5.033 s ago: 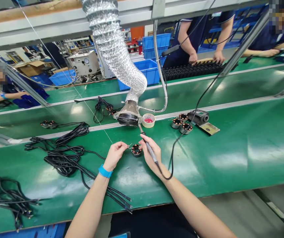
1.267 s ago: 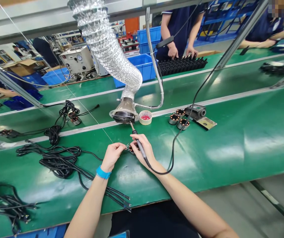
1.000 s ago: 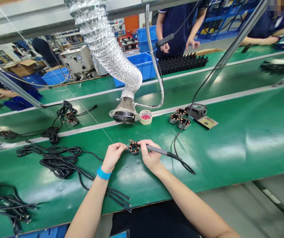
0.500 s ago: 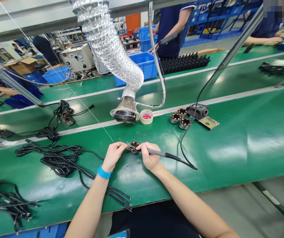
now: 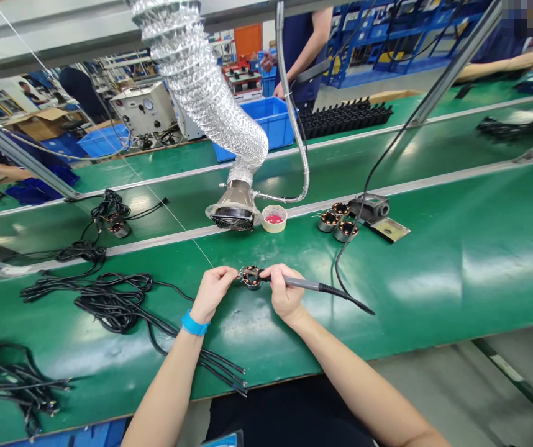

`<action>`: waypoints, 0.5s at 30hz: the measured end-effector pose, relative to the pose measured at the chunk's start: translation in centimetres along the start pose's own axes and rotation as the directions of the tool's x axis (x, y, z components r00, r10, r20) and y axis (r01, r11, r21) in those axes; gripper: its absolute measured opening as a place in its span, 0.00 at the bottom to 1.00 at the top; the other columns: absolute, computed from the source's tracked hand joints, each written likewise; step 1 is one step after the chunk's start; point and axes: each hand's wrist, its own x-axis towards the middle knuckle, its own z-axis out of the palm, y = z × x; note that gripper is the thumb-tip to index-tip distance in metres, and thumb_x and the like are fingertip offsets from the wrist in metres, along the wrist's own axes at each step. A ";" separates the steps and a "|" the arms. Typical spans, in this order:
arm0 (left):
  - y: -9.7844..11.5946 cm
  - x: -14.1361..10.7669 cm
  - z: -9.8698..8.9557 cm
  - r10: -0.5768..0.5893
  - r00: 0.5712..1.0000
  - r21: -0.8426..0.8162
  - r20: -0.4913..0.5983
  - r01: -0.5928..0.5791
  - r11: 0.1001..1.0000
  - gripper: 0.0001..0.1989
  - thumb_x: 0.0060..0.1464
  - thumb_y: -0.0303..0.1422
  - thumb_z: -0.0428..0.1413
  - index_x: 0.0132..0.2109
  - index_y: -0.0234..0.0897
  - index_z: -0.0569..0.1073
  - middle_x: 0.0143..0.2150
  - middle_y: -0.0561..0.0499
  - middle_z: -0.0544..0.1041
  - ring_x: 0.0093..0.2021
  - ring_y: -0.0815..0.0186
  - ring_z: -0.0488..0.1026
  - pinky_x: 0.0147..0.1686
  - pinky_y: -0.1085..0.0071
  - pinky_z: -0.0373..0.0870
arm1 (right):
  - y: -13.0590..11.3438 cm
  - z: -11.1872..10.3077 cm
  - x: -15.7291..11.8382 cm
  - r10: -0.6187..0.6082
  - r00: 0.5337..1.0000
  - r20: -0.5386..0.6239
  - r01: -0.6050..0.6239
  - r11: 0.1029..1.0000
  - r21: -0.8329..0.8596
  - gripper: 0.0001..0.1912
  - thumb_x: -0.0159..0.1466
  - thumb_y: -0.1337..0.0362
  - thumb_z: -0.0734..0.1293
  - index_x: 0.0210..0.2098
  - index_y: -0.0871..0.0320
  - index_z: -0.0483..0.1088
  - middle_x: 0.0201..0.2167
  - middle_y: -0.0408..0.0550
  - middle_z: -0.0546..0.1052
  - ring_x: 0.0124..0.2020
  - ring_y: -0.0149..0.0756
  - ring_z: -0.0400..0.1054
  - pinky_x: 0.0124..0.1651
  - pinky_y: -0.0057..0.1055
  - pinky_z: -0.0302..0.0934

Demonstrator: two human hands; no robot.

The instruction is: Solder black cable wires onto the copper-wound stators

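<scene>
My right hand [image 5: 285,292] is closed round the grey handle of a soldering iron [image 5: 304,284], whose tip points left over a copper-wound motor stator [image 5: 251,278]. The stator rests on the green bench [image 5: 425,285]. My left hand [image 5: 214,290], with a blue band at the wrist, pinches at the stator's left side, where thin wires show; what exactly lies between its fingertips is too small to make out. A thin solder strand [image 5: 185,230] runs from the upper left down to near my left hand.
A fume duct [image 5: 233,208] hangs above the stator, beside a round tub [image 5: 274,219]. Several stators [image 5: 329,221] and an iron stand [image 5: 374,208] are at the right. Black cables [image 5: 112,304] lie left. A person [image 5: 301,56] stands beyond.
My right hand and the iron have shifted slightly right, with the tip still over the stator. My left hand has hardly moved. Across the bench, the standing person has moved left.
</scene>
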 end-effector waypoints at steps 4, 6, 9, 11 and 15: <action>0.2 0.0 0.0 -0.013 1.000 0.000 0.001 0.013 1.000 0.16 0.49 0.43 0.60 0.30 0.31 0.76 0.19 0.59 0.57 0.20 0.75 0.48 0.21 0.75 0.44 | -0.2 0.0 0.1 -0.031 0.999 0.026 0.031 0.999 0.021 0.18 0.69 0.63 0.58 0.27 0.56 0.74 0.22 0.43 0.77 0.24 0.33 0.71 0.32 0.30 0.67; 0.3 0.0 0.0 -0.016 1.000 -0.003 0.000 0.016 1.000 0.16 0.49 0.43 0.60 0.30 0.31 0.76 0.19 0.60 0.57 0.20 0.75 0.48 0.21 0.75 0.44 | -0.3 0.0 0.2 -0.036 0.998 0.053 0.035 0.999 0.019 0.18 0.69 0.63 0.58 0.27 0.56 0.75 0.22 0.43 0.77 0.24 0.32 0.71 0.32 0.30 0.67; 0.3 0.0 0.1 -0.020 1.000 -0.009 0.002 0.020 1.000 0.17 0.48 0.44 0.60 0.30 0.31 0.75 0.18 0.60 0.57 0.20 0.75 0.48 0.21 0.75 0.43 | -0.4 0.1 0.3 -0.027 0.996 0.083 0.027 1.000 0.004 0.19 0.69 0.63 0.57 0.27 0.56 0.75 0.22 0.43 0.76 0.23 0.33 0.71 0.31 0.31 0.67; 0.2 0.0 0.1 -0.021 1.000 -0.014 0.004 0.021 1.000 0.16 0.48 0.44 0.60 0.30 0.32 0.75 0.18 0.60 0.56 0.20 0.75 0.48 0.21 0.75 0.43 | -0.4 0.1 0.2 -0.014 0.996 0.085 0.015 1.000 -0.005 0.19 0.69 0.62 0.57 0.27 0.56 0.75 0.21 0.43 0.76 0.23 0.33 0.71 0.31 0.31 0.67; 0.0 0.1 0.1 -0.020 1.000 -0.018 0.005 0.020 1.000 0.16 0.49 0.43 0.60 0.30 0.32 0.75 0.18 0.60 0.56 0.19 0.75 0.48 0.21 0.75 0.43 | -0.1 0.0 0.1 0.002 0.999 0.048 -0.002 1.000 -0.001 0.19 0.69 0.61 0.57 0.27 0.55 0.75 0.22 0.44 0.76 0.23 0.34 0.71 0.31 0.32 0.67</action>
